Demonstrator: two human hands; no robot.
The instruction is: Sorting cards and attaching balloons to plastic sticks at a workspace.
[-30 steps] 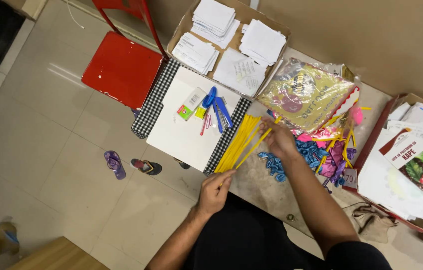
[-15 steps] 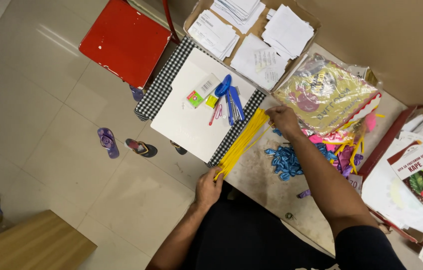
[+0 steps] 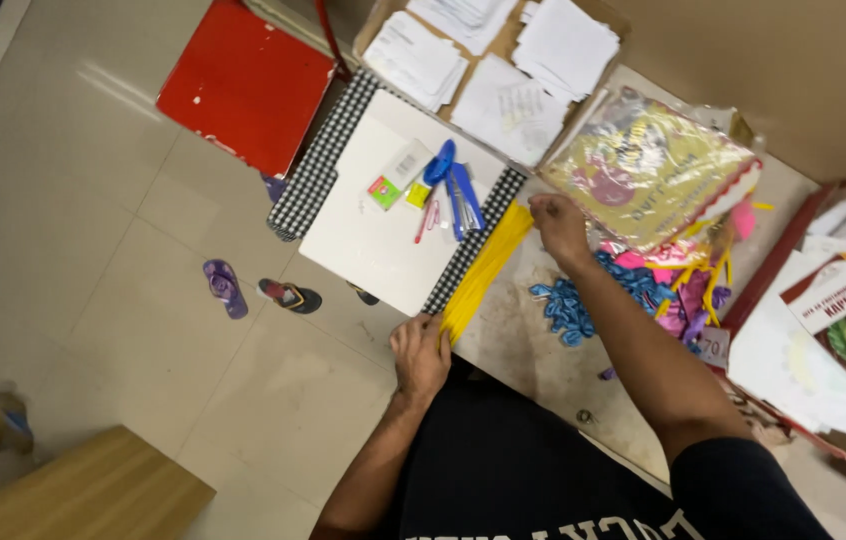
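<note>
overhead view of a cluttered counter (image 3: pixel 543 350), seen from above the person's head. a bundle of long yellow strips (image 3: pixel 483 268) is laid diagonally near the middle of the frame, along the right edge of a white board (image 3: pixel 373 235) trimmed with a black-and-white checked border (image 3: pixel 315 172). the bundle is held at both ends: its lower end is pinched under the fingers of the left hand (image 3: pixel 421 355), at lower centre, and its upper end is met by the fingertips of the right hand (image 3: pixel 558 225), at centre right, though whether that hand is closed on the strips or only pressed against them cannot be told. the strips are judged to be light, thin and flexible, likely to fan apart or sag if lifted from one end only; a grip at both ends, or around the middle of the bundle, is judged the safest. the left forearm is extended up from the bottom edge with the wrist straight; the right arm is stretched diagonally across the counter from the lower right, palm down. on the white board are shown a blue stapler (image 3: pixel 453 185), a pink pen (image 3: pixel 425 220) and a small green-and-white packet (image 3: pixel 393 175). a heap of blue pieces (image 3: pixel 573 305) is seen just right of the strips, and a plastic bag of printed covers (image 3: pixel 648 165) beyond the right hand. stacks of white paper (image 3: pixel 503 60) are kept in a box at the top, and a red stool (image 3: pixel 248 85) is placed on the floor at upper left.
</note>
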